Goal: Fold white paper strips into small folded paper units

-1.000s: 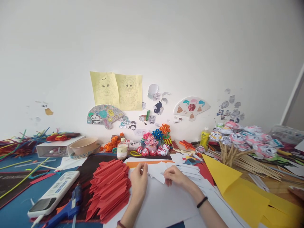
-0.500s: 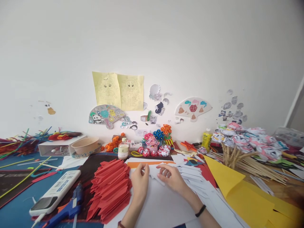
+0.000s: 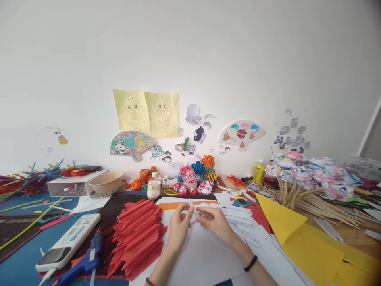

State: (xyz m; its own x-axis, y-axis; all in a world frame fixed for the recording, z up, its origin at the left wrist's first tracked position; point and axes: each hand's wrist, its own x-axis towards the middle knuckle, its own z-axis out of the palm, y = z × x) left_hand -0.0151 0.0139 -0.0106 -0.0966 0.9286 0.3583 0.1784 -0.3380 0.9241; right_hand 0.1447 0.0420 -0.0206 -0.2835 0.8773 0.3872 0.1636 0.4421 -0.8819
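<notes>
1. My left hand (image 3: 181, 222) and right hand (image 3: 216, 222) pinch a small white paper piece (image 3: 195, 209) between closed fingertips, above the white sheet (image 3: 202, 258) on the counter.
2. I judge a fold is under way; creasing next needs aligned edges.
3. Left: folded red papers (image 3: 137, 234).
4. Beyond: paper flowers (image 3: 195, 180).

Folded red papers (image 3: 137, 234) lie beside a blue glue gun (image 3: 86, 260).

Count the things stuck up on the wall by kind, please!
Yellow drawing sheets: 2
Paper fans: 2
Total: 4, leaving out the small cut-out stickers, too tiny to count.
</notes>
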